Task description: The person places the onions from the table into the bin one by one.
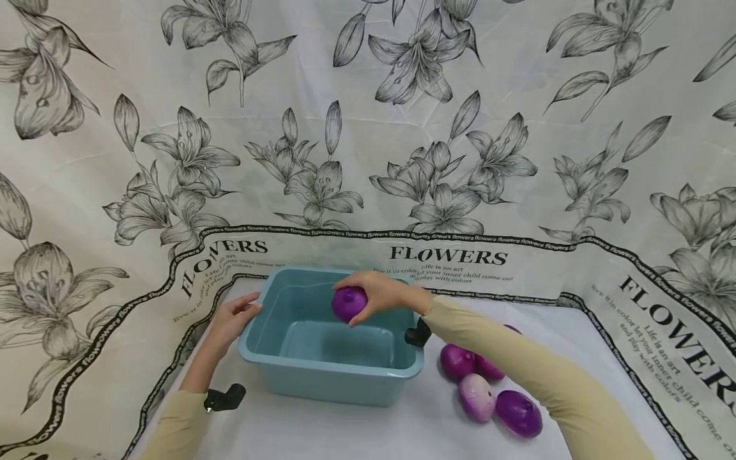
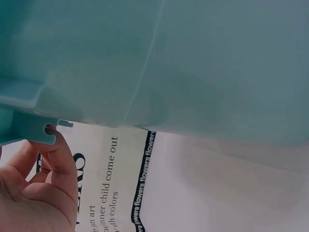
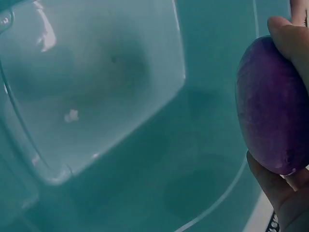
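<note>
A blue-green plastic basin (image 1: 333, 388) stands on the white-covered table. My left hand (image 1: 230, 319) grips its left rim; in the left wrist view the fingers (image 2: 62, 166) curl up under the basin's lipped edge. A purple onion (image 1: 348, 305) is held by my right hand (image 1: 379, 295) over the inside of the basin, towards the back. Up close in the right wrist view, thumb and fingers clasp the onion (image 3: 270, 108) at its two ends, above the basin floor (image 3: 101, 92).
To the right of the basin lie several more onions, among them a paler one (image 1: 476, 397) and a dark purple one (image 1: 519, 413). My right sleeve (image 1: 512, 358) passes above them and partly hides some. A flower-printed cloth (image 1: 322, 191) hangs behind and along both sides.
</note>
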Demonstrator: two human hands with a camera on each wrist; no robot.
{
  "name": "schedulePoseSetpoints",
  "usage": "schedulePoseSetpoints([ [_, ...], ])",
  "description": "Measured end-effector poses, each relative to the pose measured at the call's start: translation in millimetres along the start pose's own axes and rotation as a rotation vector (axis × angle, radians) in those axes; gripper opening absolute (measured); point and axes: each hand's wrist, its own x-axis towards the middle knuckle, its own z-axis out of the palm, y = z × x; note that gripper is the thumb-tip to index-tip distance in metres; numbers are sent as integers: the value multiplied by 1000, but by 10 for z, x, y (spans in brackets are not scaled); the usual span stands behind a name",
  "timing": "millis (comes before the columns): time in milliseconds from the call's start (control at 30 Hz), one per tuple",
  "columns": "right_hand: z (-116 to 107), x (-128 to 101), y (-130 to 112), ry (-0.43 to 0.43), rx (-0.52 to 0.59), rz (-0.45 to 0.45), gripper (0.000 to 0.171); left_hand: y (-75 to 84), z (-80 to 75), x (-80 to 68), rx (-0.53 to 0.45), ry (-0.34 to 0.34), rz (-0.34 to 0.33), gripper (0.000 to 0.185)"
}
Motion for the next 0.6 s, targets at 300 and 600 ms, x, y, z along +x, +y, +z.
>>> schedulePoseSetpoints([
  [300,415,384,51,-169,13,13,73,-10,-15,-2,-14,5,-2,47],
  [600,818,577,203,-265,-18,122,75,-20,-8,-11,-39,3,-30,46],
])
